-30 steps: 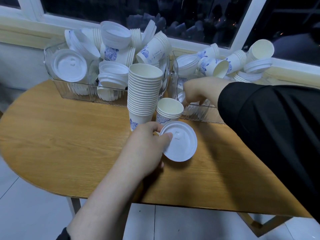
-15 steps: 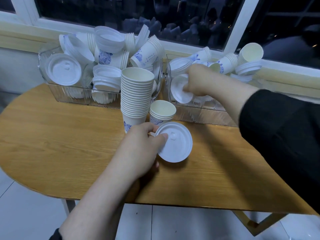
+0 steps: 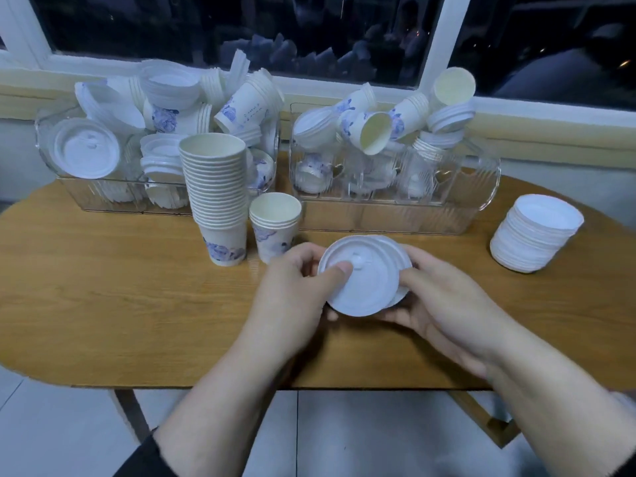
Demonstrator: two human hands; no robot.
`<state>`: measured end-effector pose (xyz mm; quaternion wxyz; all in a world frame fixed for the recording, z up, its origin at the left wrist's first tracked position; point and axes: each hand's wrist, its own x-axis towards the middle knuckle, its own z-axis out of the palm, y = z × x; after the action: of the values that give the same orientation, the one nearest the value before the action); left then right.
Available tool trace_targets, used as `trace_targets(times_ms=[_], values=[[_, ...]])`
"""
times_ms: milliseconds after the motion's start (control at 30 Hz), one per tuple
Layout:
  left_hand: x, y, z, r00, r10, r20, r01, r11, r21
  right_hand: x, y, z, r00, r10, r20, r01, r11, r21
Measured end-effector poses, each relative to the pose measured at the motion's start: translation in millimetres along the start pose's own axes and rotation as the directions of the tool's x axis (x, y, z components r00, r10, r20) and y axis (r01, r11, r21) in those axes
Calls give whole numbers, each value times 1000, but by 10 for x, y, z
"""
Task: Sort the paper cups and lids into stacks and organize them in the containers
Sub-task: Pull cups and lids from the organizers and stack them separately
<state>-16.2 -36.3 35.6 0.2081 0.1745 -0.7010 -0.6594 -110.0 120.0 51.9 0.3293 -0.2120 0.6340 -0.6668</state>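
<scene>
Two white lids (image 3: 364, 280) overlap above the table's middle, one partly behind the other. My left hand (image 3: 292, 297) grips the front lid with its thumb on top. My right hand (image 3: 444, 304) holds the rear lid from the right and below. A tall stack of paper cups (image 3: 216, 197) and a short stack of cups (image 3: 275, 225) stand just behind my hands. A stack of lids (image 3: 533, 232) sits at the table's right. Two clear containers, the left one (image 3: 103, 197) and the right one (image 3: 395, 215), hold jumbled cups and lids.
The round wooden table (image 3: 103, 297) stands against a windowsill, with tiled floor below its front edge. Loose cups (image 3: 371, 132) lie tilted on top of the right container's pile.
My right hand has come back from the right container with a lid and brought it against the lid in my left hand. The view has shifted, showing the lid stack at right.
</scene>
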Motion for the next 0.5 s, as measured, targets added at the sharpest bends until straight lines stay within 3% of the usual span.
trace_targets(times_ms=[100, 200, 333, 500], values=[[41, -32, 166, 997, 26, -70, -21, 998, 67, -30, 56, -110, 999, -17, 51, 5, 974, 228], [111, -80, 302, 991, 72, -116, -53, 986, 156, -51, 111, -218, 990, -76, 117, 47, 971, 233], [192, -121, 500, 990, 87, -115, -57, 968, 246, 33, 266, -319, 993, -117, -25, 113, 987, -117], [237, -150, 667, 977, 147, 153, -178, 960, 216, 50, 274, -528, 963, -256, -79, 190, 860, -474]])
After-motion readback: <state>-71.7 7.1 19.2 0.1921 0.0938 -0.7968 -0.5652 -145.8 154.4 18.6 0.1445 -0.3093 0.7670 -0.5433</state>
